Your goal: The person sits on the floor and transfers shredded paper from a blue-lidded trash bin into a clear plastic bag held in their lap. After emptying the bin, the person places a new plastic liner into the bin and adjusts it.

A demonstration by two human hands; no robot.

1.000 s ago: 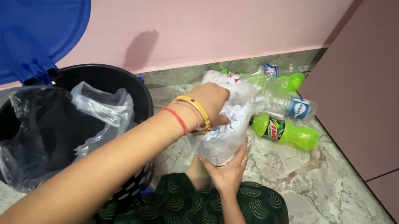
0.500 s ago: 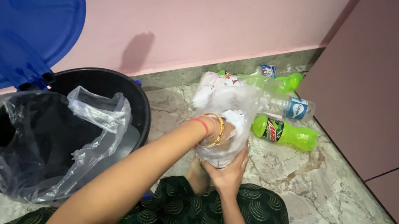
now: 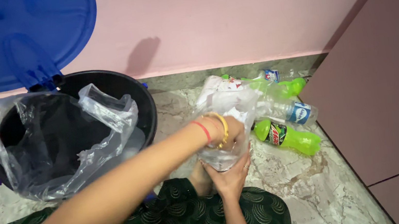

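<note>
A clear plastic bag (image 3: 232, 107) with white scraps in it sits on the marble floor in front of me. My left hand (image 3: 231, 131), with a red thread and gold bangles at the wrist, reaches across and pushes down into the bag's mouth. My right hand (image 3: 229, 175) cups the bag from below and holds it up. Just right of the bag lie a green plastic bottle (image 3: 289, 138), a clear bottle (image 3: 290, 109) with a blue label and another green bottle (image 3: 284, 86).
A black bin (image 3: 144, 109) lined with a loose clear bag (image 3: 58, 142) stands at left, its blue lid (image 3: 17, 38) tipped up against the pink wall. A pink-brown cabinet (image 3: 388, 85) closes off the right side. My green patterned clothing fills the bottom.
My left hand has sunk lower into the clear bag and my arm has dropped. The view has shifted so the bin shows more fully. The right hand stays under the bag.
</note>
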